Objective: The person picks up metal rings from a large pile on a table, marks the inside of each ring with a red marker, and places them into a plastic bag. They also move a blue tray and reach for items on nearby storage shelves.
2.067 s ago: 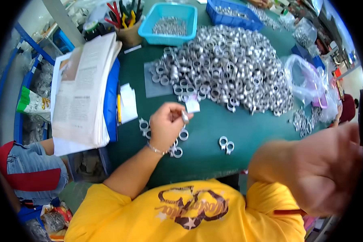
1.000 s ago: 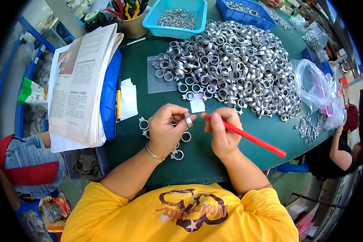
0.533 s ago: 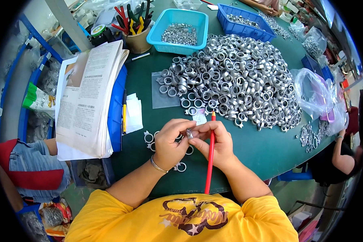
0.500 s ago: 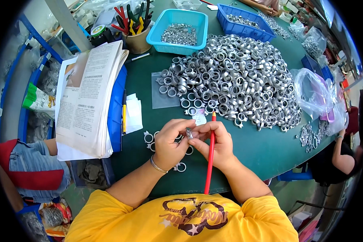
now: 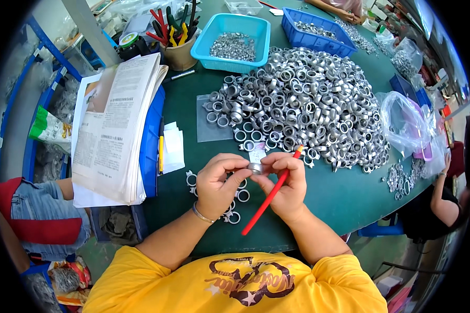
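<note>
Between both hands, a silver metal ring (image 5: 255,168) is held up by the fingertips. My left hand (image 5: 217,183) pinches its left side with thumb and forefinger. My right hand (image 5: 286,190) closes on its right side, and a red pencil (image 5: 266,202) is tucked in the same hand, slanting up to the right. Just beyond the fingers lies a small white paper tag (image 5: 257,153). Several loose rings (image 5: 233,217) rest on the green table (image 5: 329,201), partly hidden by my left hand. A large heap of similar rings (image 5: 313,104) rises beyond my hands.
A turquoise basket (image 5: 203,56) and a blue crate (image 5: 293,39) hold small metal parts at the back. Newspapers (image 5: 109,130) lie on the left, near a yellow pen (image 5: 161,154) and a pot of pliers (image 5: 180,56). Plastic bags (image 5: 402,122) and another person's arm (image 5: 444,193) are on the right.
The ring has been turned between my fingertips, so its band now shows more fully. The pencil has swung from nearly upright to a slant, its tip moving right.
</note>
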The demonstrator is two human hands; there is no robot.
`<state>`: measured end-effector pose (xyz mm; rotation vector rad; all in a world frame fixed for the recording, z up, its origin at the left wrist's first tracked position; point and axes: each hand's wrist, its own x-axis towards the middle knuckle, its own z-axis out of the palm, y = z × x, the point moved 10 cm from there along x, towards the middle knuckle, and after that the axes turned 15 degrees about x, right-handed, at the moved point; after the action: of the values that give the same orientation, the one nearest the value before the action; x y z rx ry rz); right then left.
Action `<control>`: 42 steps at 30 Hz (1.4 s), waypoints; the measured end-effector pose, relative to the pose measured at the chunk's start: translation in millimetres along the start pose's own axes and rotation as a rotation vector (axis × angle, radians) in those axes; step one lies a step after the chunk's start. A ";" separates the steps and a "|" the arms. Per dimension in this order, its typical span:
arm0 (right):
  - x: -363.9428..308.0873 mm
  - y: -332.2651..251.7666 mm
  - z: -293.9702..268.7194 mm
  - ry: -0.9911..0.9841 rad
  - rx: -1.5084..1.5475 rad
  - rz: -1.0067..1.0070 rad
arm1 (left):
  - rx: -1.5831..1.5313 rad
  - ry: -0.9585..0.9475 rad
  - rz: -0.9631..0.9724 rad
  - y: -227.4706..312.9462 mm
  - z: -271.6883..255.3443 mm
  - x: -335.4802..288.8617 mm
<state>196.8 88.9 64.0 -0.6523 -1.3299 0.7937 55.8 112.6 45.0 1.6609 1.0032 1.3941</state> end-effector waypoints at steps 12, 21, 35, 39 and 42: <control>0.8 15.2 -3.5 0.025 0.110 0.181 | 0.170 0.021 0.154 10.9 -1.1 -0.9; -1.5 26.3 -1.8 0.050 0.441 0.308 | 0.200 0.020 0.143 14.5 -0.7 1.5; 5.7 -5.2 1.9 -0.076 0.002 -0.009 | -0.227 -0.114 -0.300 -23.7 17.4 -8.2; 3.7 -9.5 9.9 -0.102 -0.033 0.025 | -0.382 -0.238 -0.454 -37.6 36.3 -15.2; 1.1 -2.1 0.2 0.023 0.111 0.079 | -0.529 -0.188 -0.576 -43.2 31.8 -15.8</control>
<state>197.0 88.6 66.3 -0.6269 -1.2363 0.9148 81.0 115.1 -4.9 0.9844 0.8200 0.9781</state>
